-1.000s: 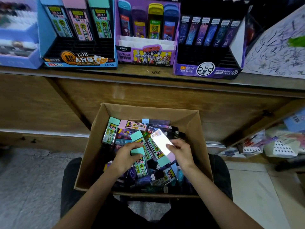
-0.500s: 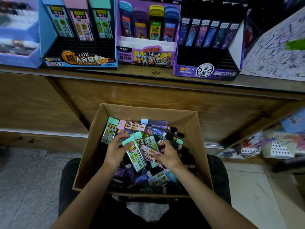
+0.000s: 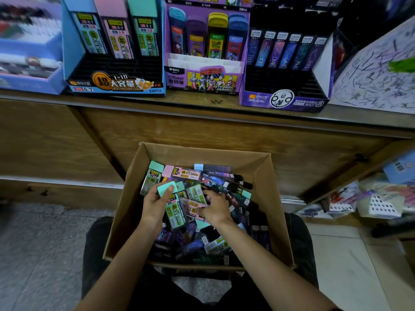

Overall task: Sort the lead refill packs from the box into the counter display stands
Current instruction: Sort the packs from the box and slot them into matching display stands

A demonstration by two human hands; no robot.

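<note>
Down in the cardboard box (image 3: pixel 267 180), the left hand (image 3: pixel 153 206) is gripping a mint-capped lead refill pack (image 3: pixel 175 212), its thumb pressing on the mint cap. Just to its right, the right hand (image 3: pixel 216 209) is curling into the heap of packs, its thumb lying on a pink lead refill pack (image 3: pixel 190 206) between the two hands; whether it is actually pinching that pack cannot be told. Beyond both hands, on the wooden counter (image 3: pixel 134 102), a blue display stand (image 3: pixel 112 86), an Ultraman display stand (image 3: pixel 202 80) and a dark purple display stand (image 3: pixel 283 101) are standing side by side, each holding packs upright at the back.
</note>
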